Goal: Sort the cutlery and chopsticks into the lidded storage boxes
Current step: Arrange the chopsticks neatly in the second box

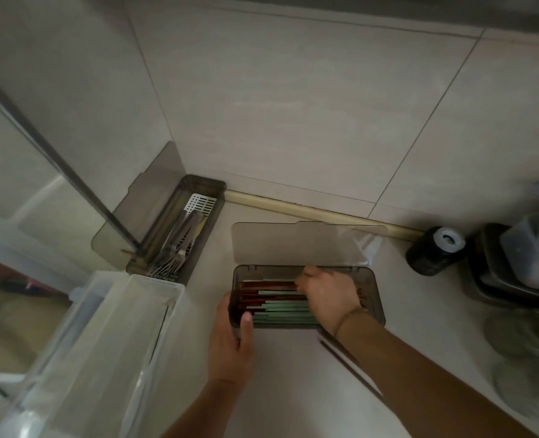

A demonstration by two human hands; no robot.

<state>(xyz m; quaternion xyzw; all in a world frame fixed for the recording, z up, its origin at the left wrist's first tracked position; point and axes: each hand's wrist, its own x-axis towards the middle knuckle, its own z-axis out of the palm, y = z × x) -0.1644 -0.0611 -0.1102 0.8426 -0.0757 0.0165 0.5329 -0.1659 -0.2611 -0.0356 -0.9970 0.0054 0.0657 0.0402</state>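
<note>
Bare pale table (281, 390) lies in front of the smoky lidded chopstick box (374, 298), crossed only by two dark loose chopsticks (344, 352) under the right forearm. The box's raised translucent lid (293, 245) walls off its far side. To the left stand a clear plastic bin (110, 343) and a smoky fork box (179, 229); to the right, a black can (435, 251) and stacked dark trays (499, 279).

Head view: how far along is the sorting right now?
Mostly done, it seems. The forks already lie in the corner box, lid up. Red and green chopsticks fill the near box; the left hand grips its end while the right hand reaches in among them, its fingers hidden. Left: two dark chopsticks on the counter, and both lids to close.
</note>
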